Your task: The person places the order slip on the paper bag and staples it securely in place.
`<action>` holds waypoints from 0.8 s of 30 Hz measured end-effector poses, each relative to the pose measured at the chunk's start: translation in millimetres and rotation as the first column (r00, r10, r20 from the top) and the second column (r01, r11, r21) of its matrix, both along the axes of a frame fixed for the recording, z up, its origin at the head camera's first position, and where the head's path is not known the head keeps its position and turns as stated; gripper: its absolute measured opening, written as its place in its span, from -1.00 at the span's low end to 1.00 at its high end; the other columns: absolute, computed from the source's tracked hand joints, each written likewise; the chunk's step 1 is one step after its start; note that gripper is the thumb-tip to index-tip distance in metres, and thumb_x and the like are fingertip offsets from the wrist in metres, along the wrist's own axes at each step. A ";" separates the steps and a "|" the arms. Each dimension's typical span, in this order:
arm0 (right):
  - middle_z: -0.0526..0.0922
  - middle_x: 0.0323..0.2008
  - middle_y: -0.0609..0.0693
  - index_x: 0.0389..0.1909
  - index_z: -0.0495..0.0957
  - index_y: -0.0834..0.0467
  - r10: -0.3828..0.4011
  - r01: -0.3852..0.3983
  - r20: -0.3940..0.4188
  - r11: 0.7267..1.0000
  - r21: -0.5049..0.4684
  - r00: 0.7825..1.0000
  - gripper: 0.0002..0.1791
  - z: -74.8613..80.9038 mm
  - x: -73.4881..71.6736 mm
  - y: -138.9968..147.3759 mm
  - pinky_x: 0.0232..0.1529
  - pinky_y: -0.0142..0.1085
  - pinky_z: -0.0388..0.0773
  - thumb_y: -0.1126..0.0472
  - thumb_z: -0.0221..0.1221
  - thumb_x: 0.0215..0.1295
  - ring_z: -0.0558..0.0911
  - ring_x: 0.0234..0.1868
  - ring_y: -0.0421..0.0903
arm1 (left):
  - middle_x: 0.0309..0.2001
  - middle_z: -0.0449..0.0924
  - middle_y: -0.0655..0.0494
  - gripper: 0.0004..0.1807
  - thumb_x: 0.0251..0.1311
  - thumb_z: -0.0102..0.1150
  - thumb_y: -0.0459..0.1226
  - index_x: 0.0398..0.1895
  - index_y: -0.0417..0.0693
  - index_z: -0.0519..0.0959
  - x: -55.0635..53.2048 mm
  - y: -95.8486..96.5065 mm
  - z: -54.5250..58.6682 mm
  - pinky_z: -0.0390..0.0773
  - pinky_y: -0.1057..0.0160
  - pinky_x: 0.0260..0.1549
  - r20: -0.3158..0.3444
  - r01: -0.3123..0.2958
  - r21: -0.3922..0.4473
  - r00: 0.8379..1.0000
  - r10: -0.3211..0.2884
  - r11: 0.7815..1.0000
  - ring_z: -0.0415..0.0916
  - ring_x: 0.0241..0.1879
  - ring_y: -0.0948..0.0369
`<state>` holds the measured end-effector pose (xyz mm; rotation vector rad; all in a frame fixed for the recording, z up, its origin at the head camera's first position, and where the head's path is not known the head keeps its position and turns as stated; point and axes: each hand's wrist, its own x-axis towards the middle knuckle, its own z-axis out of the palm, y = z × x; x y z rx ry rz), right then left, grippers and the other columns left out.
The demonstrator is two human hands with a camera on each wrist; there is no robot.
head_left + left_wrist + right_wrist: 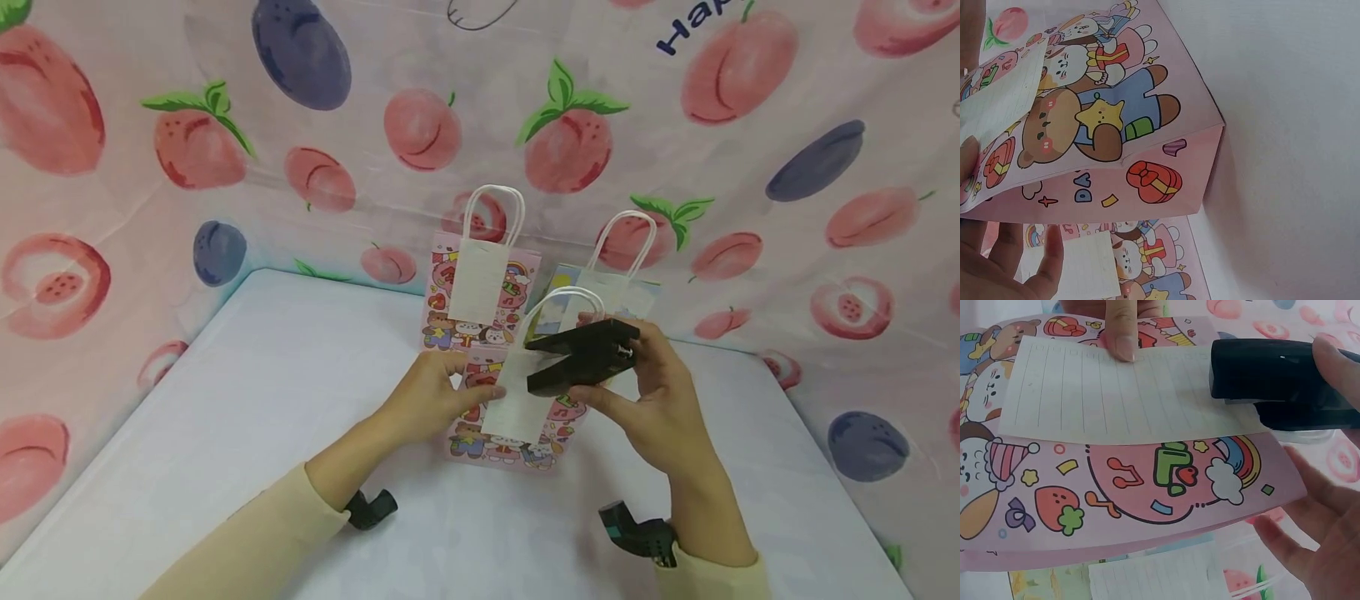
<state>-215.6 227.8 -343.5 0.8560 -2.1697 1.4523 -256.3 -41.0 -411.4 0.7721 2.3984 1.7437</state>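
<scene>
A pink cartoon paper gift bag [467,442] with white loop handles is held off the table by my left hand [429,402]. My left thumb presses a strip of lined paper [1072,394] against its front; the other fingers are behind. My right hand [663,408] grips a black stapler [581,358]. In the right wrist view the stapler's front end overlaps the paper's end near the bag's top edge, beside the handle. Right fingers reach below the bag's edge in that view.
Behind, a second pink cartoon bag [438,292] stands with a paper strip [477,283] on its front. Right of it is a bag with a landscape print [551,308], partly hidden by the right hand and stapler. A fruit-print cloth [465,50] hangs behind the white table [330,333].
</scene>
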 end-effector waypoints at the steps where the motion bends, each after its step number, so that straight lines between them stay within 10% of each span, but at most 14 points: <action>1: 0.68 0.18 0.02 0.29 0.42 0.37 -0.002 0.002 0.009 1.000 0.015 1.000 -0.15 -0.4 0.0 0.3 0.41 -0.27 0.35 0.69 0.47 -0.13 0.59 0.24 -0.07 | 0.02 0.79 0.21 -0.73 0.28 0.43 -0.18 0.02 0.06 0.75 0.5 0.1 -0.2 0.70 0.12 0.00 0.000 0.002 0.000 1.000 -0.002 1.000 0.70 -0.02 0.28; 7: 0.64 0.13 -0.03 0.38 0.33 0.34 -0.011 0.010 0.019 0.998 0.061 1.000 -0.10 -1.4 1.2 -1.7 0.19 -0.32 0.49 0.66 0.44 -0.05 0.70 0.02 -0.15 | -0.02 0.80 0.19 -0.75 0.28 0.43 -0.19 0.00 0.04 0.75 3.3 1.6 -0.6 0.70 0.28 -0.10 -0.023 0.015 0.000 1.000 -0.015 1.000 0.71 -0.07 0.29; 15: 0.73 0.08 -0.12 0.65 0.04 0.02 -0.067 0.063 0.036 0.993 0.102 0.997 0.21 -3.7 5.2 -10.9 0.38 -0.25 0.45 0.59 0.44 0.03 0.73 0.08 -0.20 | 0.03 0.78 0.24 -0.70 0.27 0.45 -0.21 0.06 0.07 0.74 5.3 4.3 -0.8 0.66 0.10 0.05 -0.038 0.025 0.001 0.999 -0.025 1.000 0.65 0.03 0.27; 24: 0.65 0.17 -0.15 0.47 0.36 0.18 -0.073 0.075 -0.025 0.994 0.074 0.997 -0.14 -12.0 4.1 -18.6 0.17 -0.42 0.62 0.57 0.40 0.11 0.67 0.13 -0.23 | 0.04 0.78 0.21 -0.70 0.28 0.43 -0.21 0.07 0.05 0.73 6.2 5.2 -1.5 0.69 0.06 0.04 -0.021 0.034 0.001 0.999 -0.034 0.999 0.70 0.00 0.27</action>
